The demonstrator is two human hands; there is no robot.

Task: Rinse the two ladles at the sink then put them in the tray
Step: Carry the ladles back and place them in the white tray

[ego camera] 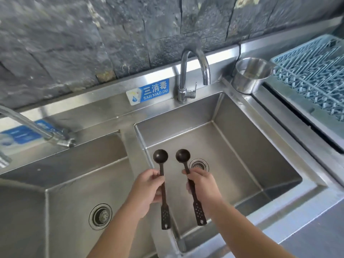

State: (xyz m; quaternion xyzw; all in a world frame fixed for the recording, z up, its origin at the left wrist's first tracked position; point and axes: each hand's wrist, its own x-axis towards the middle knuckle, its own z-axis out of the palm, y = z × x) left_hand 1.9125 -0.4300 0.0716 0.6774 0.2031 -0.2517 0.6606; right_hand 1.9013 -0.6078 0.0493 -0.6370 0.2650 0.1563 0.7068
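Two dark brown ladles with perforated handle ends are held side by side over the right steel sink basin (242,146). My left hand (147,189) grips the handle of the left ladle (160,157), its bowl pointing away from me. My right hand (202,185) grips the handle of the right ladle (183,156), whose bowl hangs just left of the drain (199,164). The curved faucet (195,60) stands at the back of this basin with no water running. The blue grid tray (312,75) lies on the counter at the far right.
A second basin (74,183) with its own drain (100,216) lies to the left, with another faucet (37,127) behind it. A steel pot (251,75) stands between the right basin and the tray. A dark stone wall rises behind the sinks.
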